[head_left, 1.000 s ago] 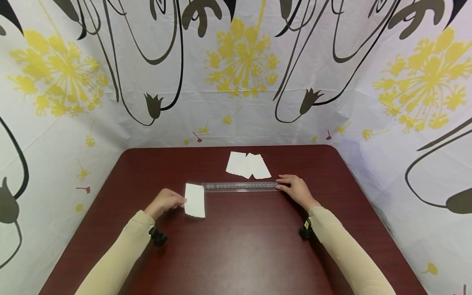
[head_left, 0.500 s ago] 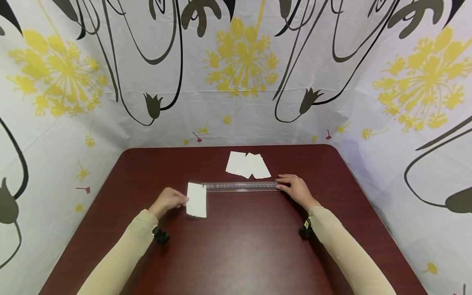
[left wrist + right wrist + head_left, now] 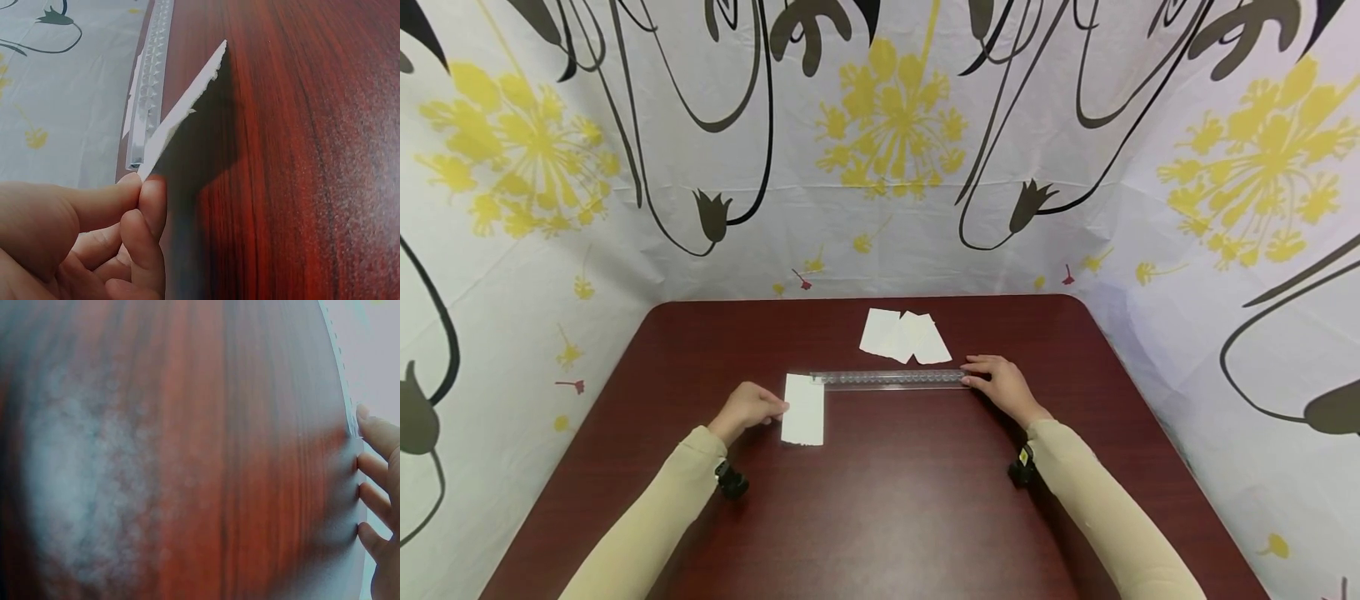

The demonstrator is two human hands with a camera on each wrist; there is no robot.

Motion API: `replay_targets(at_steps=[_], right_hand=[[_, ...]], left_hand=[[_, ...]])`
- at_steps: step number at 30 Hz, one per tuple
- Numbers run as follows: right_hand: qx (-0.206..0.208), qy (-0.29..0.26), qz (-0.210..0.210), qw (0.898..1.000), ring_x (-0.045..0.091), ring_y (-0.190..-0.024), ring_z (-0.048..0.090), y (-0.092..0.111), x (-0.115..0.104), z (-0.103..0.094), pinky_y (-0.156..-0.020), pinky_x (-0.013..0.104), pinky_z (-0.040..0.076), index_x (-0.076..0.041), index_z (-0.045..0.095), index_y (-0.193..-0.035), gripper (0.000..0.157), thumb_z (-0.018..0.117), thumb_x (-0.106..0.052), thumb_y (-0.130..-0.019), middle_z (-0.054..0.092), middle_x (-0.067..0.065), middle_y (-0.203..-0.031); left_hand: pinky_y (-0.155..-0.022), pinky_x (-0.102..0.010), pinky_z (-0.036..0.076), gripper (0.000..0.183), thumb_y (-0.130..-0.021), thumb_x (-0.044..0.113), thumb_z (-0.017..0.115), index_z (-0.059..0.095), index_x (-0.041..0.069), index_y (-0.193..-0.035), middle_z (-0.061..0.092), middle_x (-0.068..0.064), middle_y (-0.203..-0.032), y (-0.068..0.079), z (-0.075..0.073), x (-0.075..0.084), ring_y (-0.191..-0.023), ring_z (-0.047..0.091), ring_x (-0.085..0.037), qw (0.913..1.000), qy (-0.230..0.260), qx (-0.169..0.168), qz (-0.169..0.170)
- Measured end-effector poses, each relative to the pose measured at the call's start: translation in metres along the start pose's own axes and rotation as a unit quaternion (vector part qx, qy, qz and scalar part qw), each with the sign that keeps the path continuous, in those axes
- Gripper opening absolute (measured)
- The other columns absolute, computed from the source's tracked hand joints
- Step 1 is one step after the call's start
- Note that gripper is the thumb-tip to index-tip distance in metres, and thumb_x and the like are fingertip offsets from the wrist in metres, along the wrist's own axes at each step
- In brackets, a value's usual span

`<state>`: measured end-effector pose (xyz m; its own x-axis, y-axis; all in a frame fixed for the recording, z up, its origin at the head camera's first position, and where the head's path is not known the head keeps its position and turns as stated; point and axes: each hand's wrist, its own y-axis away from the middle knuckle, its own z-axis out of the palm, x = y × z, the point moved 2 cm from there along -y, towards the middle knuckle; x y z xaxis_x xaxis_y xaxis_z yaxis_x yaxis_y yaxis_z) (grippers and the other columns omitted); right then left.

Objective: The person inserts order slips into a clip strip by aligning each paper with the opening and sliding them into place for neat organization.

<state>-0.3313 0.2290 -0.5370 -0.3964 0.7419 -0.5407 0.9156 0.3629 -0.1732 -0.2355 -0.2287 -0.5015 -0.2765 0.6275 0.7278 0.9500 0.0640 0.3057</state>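
We take the clear strip (image 3: 891, 379), lying lengthwise across the worktop (image 3: 895, 508), as landmark. At its left end, our left hand (image 3: 748, 412) pinches a white paper slip (image 3: 803, 410) between thumb and fingers; the left wrist view shows the slip tilted, its ragged edge raised over a shadow. Our right hand (image 3: 1006, 390) touches the strip's right end; whether it grips or merely presses, we cannot tell. Beyond the strip lie further white paper pieces (image 3: 881, 333), and, farther beyond, a flower-patterned cloth (image 3: 880, 229).
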Motion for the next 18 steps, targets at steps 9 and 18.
replay_targets(at_steps=[9,18], right_hand=[[-0.002,-0.005,0.001,1.000,0.036,-0.136,0.049,0.001,0.000,0.000,-0.110,0.057,0.040,-0.013,0.070,-0.125,0.038,0.069,-0.031,-0.093,0.059,0.012,-0.142],[-0.004,-0.005,0.003,1.000,0.036,-0.136,0.049,0.001,-0.001,-0.001,-0.111,0.057,0.040,-0.013,0.069,-0.126,0.038,0.069,-0.031,-0.093,0.059,0.012,-0.142]], left_hand=[[-0.063,-0.028,0.050,0.024,-0.087,0.022,0.075,0.078,-0.001,-0.094,0.076,-0.012,-0.088,0.002,-0.003,0.003,-0.070,0.065,-0.016,0.9991,-0.038,0.011,0.017],[-0.060,-0.026,0.049,0.021,-0.088,0.023,0.073,0.078,0.003,-0.093,0.077,-0.010,-0.085,0.006,-0.012,0.013,-0.070,0.065,-0.017,0.9961,-0.075,0.027,0.038]])
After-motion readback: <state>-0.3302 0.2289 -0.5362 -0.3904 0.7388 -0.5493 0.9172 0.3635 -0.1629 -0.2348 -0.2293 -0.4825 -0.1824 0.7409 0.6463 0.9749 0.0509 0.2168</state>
